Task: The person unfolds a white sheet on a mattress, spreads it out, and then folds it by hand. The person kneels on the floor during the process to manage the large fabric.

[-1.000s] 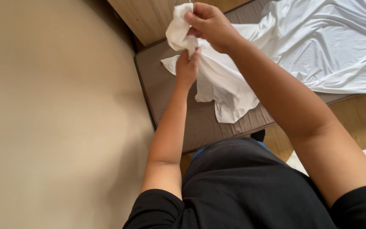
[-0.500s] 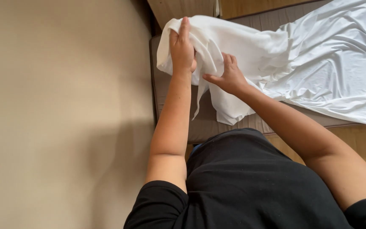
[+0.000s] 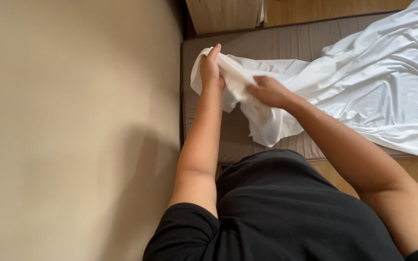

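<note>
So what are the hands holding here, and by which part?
Both hands grip the white sheet at its bunched corner end above the grey mattress: the left hand holds the outer edge, the right hand pinches the fabric just beside it.

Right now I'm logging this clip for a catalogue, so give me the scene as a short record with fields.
setting: grey mattress beside a beige wall, wood floor
left hand: grips a corner of the white sheet, raised off the mattress
right hand: pinches the same sheet close by
sheet: bunched at the hands, spread and wrinkled to the right
person: black top, seen from above
</note>
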